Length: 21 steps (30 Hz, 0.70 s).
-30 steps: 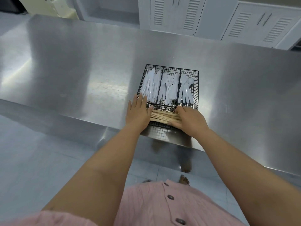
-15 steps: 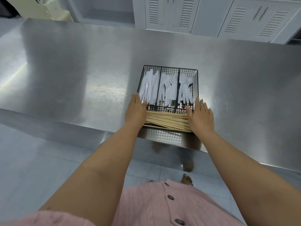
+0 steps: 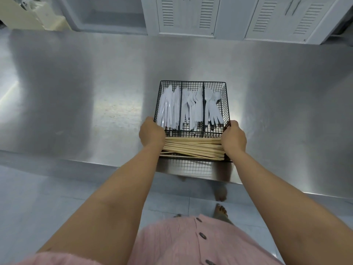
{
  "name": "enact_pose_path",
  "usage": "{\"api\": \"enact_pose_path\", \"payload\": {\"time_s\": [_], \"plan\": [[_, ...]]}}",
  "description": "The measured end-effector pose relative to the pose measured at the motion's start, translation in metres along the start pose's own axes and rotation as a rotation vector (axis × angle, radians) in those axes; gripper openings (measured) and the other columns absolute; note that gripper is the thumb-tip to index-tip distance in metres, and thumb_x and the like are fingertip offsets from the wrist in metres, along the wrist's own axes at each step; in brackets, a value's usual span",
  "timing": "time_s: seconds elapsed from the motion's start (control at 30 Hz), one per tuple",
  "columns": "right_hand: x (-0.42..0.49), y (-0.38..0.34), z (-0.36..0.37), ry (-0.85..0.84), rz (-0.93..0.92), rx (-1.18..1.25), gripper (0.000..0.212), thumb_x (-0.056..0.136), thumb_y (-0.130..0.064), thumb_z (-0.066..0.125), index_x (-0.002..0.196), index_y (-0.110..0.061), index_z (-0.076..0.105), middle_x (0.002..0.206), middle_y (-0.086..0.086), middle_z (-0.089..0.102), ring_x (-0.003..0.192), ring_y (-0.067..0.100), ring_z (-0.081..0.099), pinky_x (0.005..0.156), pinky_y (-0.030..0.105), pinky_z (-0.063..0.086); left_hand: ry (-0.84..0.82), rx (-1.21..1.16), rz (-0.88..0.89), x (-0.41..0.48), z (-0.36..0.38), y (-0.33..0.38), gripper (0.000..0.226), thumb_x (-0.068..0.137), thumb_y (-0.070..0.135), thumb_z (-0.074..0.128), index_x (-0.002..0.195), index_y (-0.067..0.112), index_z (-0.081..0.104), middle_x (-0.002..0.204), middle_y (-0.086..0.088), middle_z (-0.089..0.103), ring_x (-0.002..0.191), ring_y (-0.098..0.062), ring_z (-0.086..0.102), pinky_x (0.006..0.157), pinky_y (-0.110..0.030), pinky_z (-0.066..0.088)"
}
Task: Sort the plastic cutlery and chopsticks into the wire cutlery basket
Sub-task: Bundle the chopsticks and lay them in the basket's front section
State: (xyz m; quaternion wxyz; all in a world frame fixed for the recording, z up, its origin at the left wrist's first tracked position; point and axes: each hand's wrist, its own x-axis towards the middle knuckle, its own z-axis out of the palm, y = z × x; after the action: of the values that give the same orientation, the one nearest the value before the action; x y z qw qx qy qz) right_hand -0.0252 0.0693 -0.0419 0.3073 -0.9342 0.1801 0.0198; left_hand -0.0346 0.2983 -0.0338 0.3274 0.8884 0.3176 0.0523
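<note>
Steel desk (image 3: 95,92), centre frame: left hand (image 3: 151,133) and right hand (image 3: 233,139) grip opposite sides of the wire basket (image 3: 193,84); chopsticks (image 3: 193,148) lie crosswise between them.

No text, label, brand, number or sign can be read anywhere in view.
</note>
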Motion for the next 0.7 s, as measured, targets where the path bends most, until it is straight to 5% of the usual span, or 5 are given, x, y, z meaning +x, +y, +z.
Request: {"api": "enact_pose_path", "payload": {"time_s": [0.37,0.7], "plan": [[0.067,0.036,-0.059,0.102,0.037,-0.013,0.03,0.098,-0.003,0.034,0.122,-0.003,0.051,0.103,0.022,0.064,0.079,0.032,0.047,0.066,0.032,0.032,-0.071,-0.033,0.121,0.002,0.045,0.093,0.023,0.091,0.001,0.046,0.107,0.006,0.061,0.1,-0.009,0.066,0.088,-0.028,0.06,0.068,-0.029,0.039],[0.17,0.075,-0.121,0.137,0.066,-0.098,0.029,0.097,-0.002,0.035,0.121,0.001,0.051,0.109,0.027,0.063,0.098,0.044,0.058,0.068,0.034,0.034,-0.14,-0.02,0.166,0.01,0.113,0.2,0.026,0.095,0.003,0.047,0.116,0.006,0.06,0.113,-0.01,0.066,0.095,-0.023,0.057,0.071,-0.028,0.035]]}}
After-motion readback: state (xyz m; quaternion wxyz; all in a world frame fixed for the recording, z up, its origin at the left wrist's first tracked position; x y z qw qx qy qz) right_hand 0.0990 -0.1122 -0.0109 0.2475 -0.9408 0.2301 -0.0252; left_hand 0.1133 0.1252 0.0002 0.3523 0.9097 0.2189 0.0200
